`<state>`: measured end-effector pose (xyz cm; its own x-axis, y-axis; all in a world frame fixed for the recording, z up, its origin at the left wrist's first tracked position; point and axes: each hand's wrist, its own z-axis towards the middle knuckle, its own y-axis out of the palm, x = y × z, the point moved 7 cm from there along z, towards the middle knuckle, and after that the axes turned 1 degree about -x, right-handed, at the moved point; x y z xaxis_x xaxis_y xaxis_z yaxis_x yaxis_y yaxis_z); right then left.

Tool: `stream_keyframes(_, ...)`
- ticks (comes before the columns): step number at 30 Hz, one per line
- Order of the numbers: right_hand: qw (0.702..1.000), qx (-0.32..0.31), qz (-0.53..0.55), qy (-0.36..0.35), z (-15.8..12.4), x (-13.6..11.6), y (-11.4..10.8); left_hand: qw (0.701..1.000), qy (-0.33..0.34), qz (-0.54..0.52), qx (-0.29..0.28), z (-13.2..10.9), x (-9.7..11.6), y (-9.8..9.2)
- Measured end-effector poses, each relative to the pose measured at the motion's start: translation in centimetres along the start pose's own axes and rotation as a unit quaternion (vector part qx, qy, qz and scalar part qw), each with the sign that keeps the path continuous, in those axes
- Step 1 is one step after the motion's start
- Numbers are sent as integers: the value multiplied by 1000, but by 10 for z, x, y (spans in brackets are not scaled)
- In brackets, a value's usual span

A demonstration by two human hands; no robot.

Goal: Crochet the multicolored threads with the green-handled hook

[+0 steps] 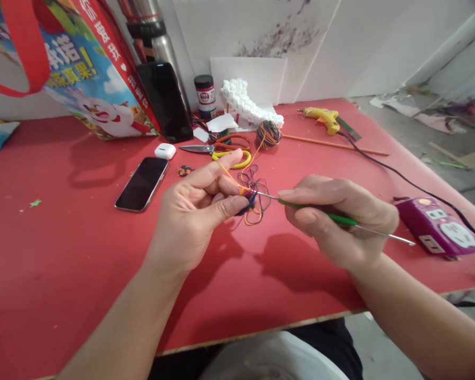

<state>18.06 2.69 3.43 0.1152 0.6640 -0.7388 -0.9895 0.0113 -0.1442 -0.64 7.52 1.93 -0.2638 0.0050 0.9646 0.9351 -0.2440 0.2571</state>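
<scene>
Crochet piece [252, 199] pinched by left hand [196, 206], hook [342, 219] gripped by right hand [350, 203], red tabletop [229, 295] between them and near edge [261, 332]

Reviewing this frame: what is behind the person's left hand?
The scissors lie beyond the left hand, its raised fingertip overlapping their yellow handle. A small multicoloured piece shows beside the knuckles. Whatever lies directly behind the palm is covered and cannot be seen.

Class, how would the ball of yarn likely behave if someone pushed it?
The ball of yarn would probably roll, as it looks nearly round. It may unwind a little, since an orange strand trails from it. It is likely light, being wound from thin yarn.
</scene>
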Motion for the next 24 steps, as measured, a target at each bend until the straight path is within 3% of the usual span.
stream_keyframes(14,998,-45,43,-17,10,-2,-11,999,7,25,-41,-2,1,1)
stream_keyframes(18,998,-54,35,-20,12,-5,-12,999,2,25,-29,-2,0,0)
stream_keyframes(24,996,-47,39,68,13,2,-17,998,7,9,-55,-1,0,5)
